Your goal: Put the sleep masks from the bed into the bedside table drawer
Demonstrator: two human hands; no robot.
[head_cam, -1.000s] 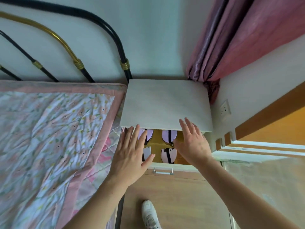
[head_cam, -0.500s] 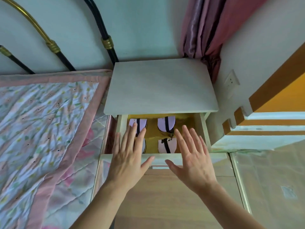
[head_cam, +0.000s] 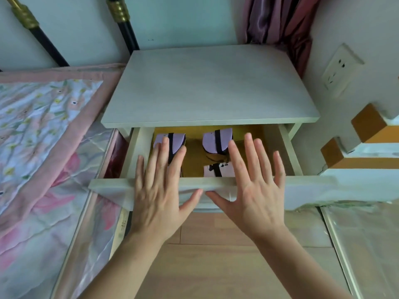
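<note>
Both hands hover flat and empty, fingers spread, over the near edge of the open drawer [head_cam: 216,183]: the left hand [head_cam: 160,186] toward the left side, the right hand [head_cam: 251,186] toward the right, thumbs almost meeting. The folded lilac sleep masks [head_cam: 217,140] lie inside on the yellow floor, just beyond the fingertips. The drawer front runs left to right across both palms, so closing it likely means an even push away, toward the bedside table [head_cam: 207,87]
</note>
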